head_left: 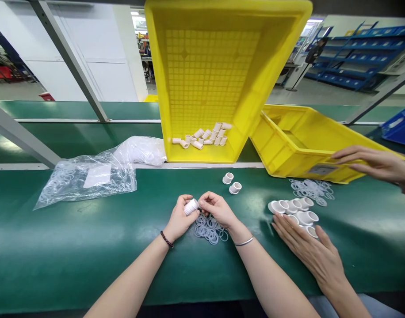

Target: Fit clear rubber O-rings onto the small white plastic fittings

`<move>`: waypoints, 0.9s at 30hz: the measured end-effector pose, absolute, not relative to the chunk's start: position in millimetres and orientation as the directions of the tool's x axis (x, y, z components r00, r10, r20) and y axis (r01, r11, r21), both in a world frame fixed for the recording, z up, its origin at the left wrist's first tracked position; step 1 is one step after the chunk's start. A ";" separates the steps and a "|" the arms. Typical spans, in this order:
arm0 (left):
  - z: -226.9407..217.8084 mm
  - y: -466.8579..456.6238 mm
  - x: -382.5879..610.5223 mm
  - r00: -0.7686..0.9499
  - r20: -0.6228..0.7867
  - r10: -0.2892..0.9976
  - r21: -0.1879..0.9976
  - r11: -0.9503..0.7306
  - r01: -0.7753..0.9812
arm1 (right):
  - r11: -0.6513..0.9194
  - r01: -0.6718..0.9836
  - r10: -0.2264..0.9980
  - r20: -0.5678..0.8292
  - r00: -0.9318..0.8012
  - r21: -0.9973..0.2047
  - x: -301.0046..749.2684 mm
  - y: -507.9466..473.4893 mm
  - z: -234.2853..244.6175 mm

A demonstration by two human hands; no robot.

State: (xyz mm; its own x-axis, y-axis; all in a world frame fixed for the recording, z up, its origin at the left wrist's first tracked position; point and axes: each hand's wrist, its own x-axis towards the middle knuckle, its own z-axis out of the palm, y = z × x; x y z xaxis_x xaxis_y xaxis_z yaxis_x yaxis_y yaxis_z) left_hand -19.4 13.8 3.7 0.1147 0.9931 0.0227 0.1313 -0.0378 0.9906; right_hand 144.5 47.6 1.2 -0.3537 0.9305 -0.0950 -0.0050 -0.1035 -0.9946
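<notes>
A white ribbed plastic fitting (191, 206) is held in my left hand (181, 219), its fingers wrapped round the body. My right hand (217, 209) is closed in a pinch at the fitting's right end; what its fingertips hold is hidden. Just below both hands lies a loose pile of clear rubber rings (209, 230) on the green table (89, 251). Two more white fittings, a rear one (227, 178) and a nearer one (235, 188), stand beyond my right hand.
A tilted yellow bin (205, 156) holds several white fittings. Right of it stands another yellow bin (288, 159), touched by a co-worker's hand (378, 164). Their other hand (310, 254) rests by grouped fittings (307, 217), near more rings (311, 190). A plastic bag (123, 176) lies left.
</notes>
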 end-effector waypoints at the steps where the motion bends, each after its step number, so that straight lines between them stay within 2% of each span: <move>1: 3.6 13.9 -19.5 0.119 0.025 0.993 0.990 -0.041 0.134 | -0.096 0.001 0.929 -0.089 -0.360 -0.995 143.9 47.6 1.1; 6: 7.1 12.5 -18.9 0.149 0.030 0.988 0.986 -0.054 0.155 | -0.049 0.001 0.935 -0.046 -0.353 -0.999 139.6 46.7 4.8; 11: 14.1 8.1 -17.7 0.210 0.087 0.974 0.962 -0.137 0.236 | -0.058 0.001 0.936 -0.055 -0.348 -0.998 136.9 45.4 6.4; 20: 22.3 3.1 -20.9 0.266 0.196 0.944 0.801 -0.310 0.512 | -0.069 0.016 0.949 -0.071 -0.308 -0.997 133.9 41.5 1.8; 23: 19.8 3.0 -22.3 0.315 0.242 0.918 0.768 -0.380 0.516 | -0.083 0.022 0.951 -0.085 -0.298 -0.996 137.4 40.5 1.4; 27: 12.5 1.2 -20.0 0.312 0.350 0.883 0.777 -0.459 0.431 | -0.104 -0.011 0.948 -0.095 -0.304 -0.995 127.9 41.9 2.9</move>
